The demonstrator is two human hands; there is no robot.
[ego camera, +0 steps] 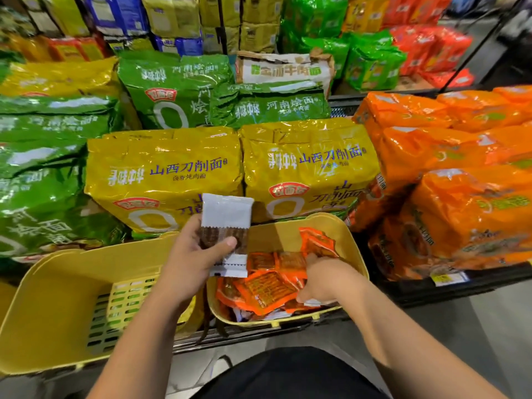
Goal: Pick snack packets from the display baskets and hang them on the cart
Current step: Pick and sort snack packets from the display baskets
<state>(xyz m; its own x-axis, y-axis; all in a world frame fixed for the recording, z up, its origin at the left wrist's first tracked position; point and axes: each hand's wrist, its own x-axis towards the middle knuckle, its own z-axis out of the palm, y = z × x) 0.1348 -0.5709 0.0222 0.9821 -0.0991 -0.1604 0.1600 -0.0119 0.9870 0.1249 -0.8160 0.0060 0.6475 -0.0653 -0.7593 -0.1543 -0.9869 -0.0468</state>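
Note:
My left hand [191, 256] holds a small snack packet [226, 217], white at both ends with a brown middle, upright above the gap between two yellow baskets. My right hand [322, 282] is down inside the right yellow basket [349, 240], palm down on a heap of orange snack packets [266, 287]; its fingers are closed on packets in the heap, though the fingertips are partly hidden. One orange packet [316, 241] stands up at the back of that basket. The left yellow basket [46, 300] shows only its slotted floor.
Behind the baskets, large yellow noodle bags [164, 174], green bags [37, 180] on the left and orange bags [460, 180] on the right are stacked on a black display shelf [426, 289]. More coloured packs fill the back shelves. Grey floor lies at the lower right.

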